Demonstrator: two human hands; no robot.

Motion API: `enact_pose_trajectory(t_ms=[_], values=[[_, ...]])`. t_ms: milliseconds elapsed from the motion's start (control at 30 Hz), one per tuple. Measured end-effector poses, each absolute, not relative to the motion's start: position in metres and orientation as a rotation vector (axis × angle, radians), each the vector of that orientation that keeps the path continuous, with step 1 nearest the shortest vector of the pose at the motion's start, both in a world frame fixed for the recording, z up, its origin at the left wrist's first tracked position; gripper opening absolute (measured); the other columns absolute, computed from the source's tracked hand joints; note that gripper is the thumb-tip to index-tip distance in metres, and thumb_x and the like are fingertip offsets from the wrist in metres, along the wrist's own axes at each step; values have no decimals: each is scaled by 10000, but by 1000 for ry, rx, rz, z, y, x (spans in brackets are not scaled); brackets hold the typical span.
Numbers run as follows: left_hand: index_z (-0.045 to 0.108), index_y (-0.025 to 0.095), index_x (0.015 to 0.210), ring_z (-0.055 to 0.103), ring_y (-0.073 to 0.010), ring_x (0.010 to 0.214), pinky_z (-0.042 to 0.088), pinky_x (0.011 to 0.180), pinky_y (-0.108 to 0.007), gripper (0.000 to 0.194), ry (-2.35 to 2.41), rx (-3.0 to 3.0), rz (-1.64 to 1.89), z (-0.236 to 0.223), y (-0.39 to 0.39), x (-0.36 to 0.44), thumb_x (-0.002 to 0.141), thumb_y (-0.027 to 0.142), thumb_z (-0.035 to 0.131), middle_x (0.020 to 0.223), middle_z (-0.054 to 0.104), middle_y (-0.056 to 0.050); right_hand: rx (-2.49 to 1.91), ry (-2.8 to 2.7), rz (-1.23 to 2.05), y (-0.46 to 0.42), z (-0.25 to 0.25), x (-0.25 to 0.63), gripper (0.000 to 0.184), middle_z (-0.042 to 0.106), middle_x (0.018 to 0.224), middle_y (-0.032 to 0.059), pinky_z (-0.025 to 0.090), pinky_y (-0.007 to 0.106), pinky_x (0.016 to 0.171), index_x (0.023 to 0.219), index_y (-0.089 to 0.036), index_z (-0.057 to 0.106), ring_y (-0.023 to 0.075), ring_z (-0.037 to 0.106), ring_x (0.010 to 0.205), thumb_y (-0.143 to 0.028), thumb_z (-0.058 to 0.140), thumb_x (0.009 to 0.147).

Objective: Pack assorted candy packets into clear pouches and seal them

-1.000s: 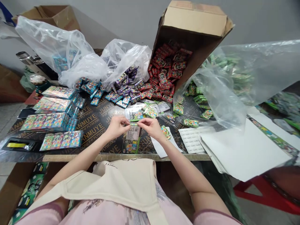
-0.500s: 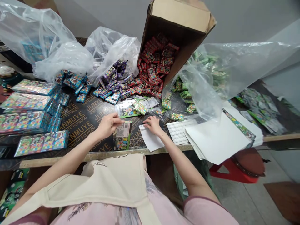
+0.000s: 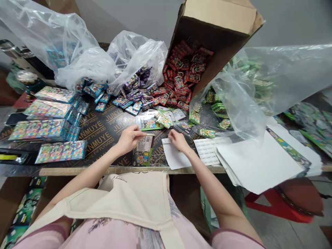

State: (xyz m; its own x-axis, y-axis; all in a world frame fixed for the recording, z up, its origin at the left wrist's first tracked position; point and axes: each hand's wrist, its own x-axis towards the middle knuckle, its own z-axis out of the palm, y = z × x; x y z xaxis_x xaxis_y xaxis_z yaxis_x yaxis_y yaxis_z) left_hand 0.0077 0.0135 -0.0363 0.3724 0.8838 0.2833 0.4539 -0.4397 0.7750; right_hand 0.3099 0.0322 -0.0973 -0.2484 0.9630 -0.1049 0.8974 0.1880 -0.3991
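Note:
My left hand (image 3: 131,138) is closed in a pinch at the top edge of a dark printed plastic packet (image 3: 143,155), which lies flat near the table's front edge. To its right, my right hand (image 3: 179,140) has its fingers curled together at the top of a white paper sheet (image 3: 176,157). The fingertips of that hand are partly hidden. Just beyond both hands lies another printed packet (image 3: 147,121), with a small green wrapped piece (image 3: 164,120) on it. A sheet of printed labels (image 3: 206,152) is right of my right hand.
Blue, purple, red (image 3: 178,83) and green wrapped pieces lie heaped at the back, spilling from clear bags (image 3: 137,55) and a tilted carton (image 3: 218,26). Filled packs (image 3: 61,152) are stacked at left. White sheets (image 3: 259,162) overhang the front edge at right, above a red stool (image 3: 280,204).
The camera view has swung left, so everything appears further right. My right fingers have curled in more at the top of the white sheet. My left hand keeps its pinch at the packet.

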Motion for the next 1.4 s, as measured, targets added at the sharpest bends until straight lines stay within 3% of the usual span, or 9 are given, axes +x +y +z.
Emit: enact_pose_trajectory(t_ms=[200,333,600,800,933,1067,1200,1300,1400], values=[[689,182,837,578,-182,761,440,717,-296,122,1233,1976,1008,-32,8,10,821,150,573,790,627,-50,-1395,-1612,1278,64,-25,263,159,669,782,7,425,313,792,660,-199,575,199,601,846,-300,680,723],[634,187,704,597,-184,736,448,717,-301,88,1229,1901,1076,-34,6,9,788,171,612,743,645,-47,-1151,-1719,1603,62,12,211,212,665,753,9,430,342,833,607,-195,603,219,606,898,-335,748,674],[621,172,729,611,-175,721,452,694,-285,36,1202,1939,1180,-35,1,10,737,150,593,742,649,-44,-1135,-1854,1743,63,4,188,244,581,593,-35,353,231,543,625,-172,589,97,474,554,-367,719,693],[549,170,635,576,-154,650,420,628,-261,215,1396,1915,1230,-43,2,22,704,230,744,660,602,-6,-1194,-1731,1794,59,-5,184,296,564,568,-44,335,225,539,631,-176,527,85,476,539,-376,746,638],[577,166,702,566,-145,671,432,639,-254,150,1367,1943,1173,-40,4,24,732,192,721,695,596,0,-1263,-1409,1820,53,-17,183,365,564,559,-83,382,223,561,836,-219,489,102,517,530,-324,746,598],[640,173,994,576,-149,683,477,657,-263,262,1462,1872,1084,-35,3,-9,743,207,706,778,615,-8,-1429,-1341,1544,56,-33,213,355,662,779,-15,457,284,653,1054,-247,486,151,603,679,-382,600,746],[609,160,1162,598,-254,884,498,810,-395,406,1812,2063,683,-41,-1,-56,759,179,648,934,628,-88,-1722,-1861,781,51,-62,267,152,649,908,74,425,374,809,919,-199,618,228,573,877,-291,560,812],[595,197,1192,491,-342,1176,346,1025,-558,471,1687,2342,318,-51,-3,-60,731,193,690,1200,582,-139,-1921,-2213,540,40,-88,291,98,636,910,115,382,398,817,867,-174,661,282,536,942,-205,610,789],[531,255,1266,421,-343,1271,172,1083,-647,650,1236,2457,22,-66,0,-38,665,214,774,1312,535,-117,-1959,-2345,420,31,-106,295,86,624,963,122,349,378,774,879,-184,659,290,514,960,-215,620,811]])
